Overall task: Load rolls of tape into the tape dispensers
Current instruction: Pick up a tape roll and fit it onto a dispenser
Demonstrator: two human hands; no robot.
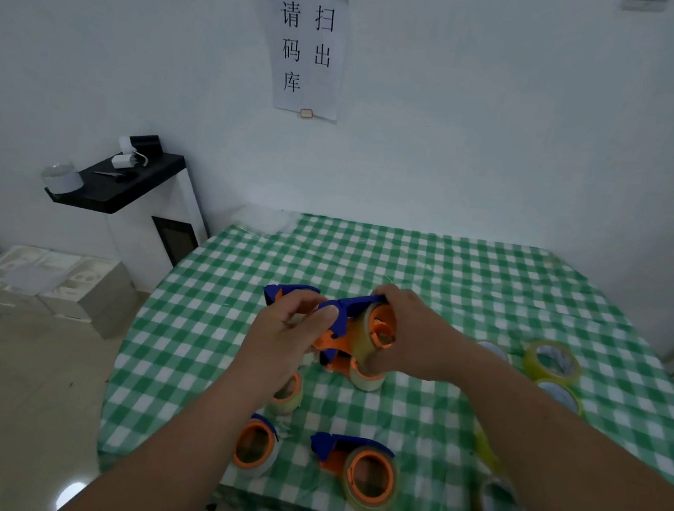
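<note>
Head view: both hands (355,334) gripping dispenser (356,318) mid-table.

dispenser (338,316) – blue, orange | tablecloth (468,275) – green-white check | rolls (552,359) – yellowish

Left hand (288,332) hides the held dispenser's (346,317) handle. Left forearm covers part of 1 loaded dispenser (287,393). Brown tape roll (502,510) blurred near the bottom edge. Shelf items (125,159) too small to identify.

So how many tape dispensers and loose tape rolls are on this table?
Tape dispensers: 6, one in hand
Loose tape rolls: 5, one mostly hidden behind an arm
Total: 11
</note>
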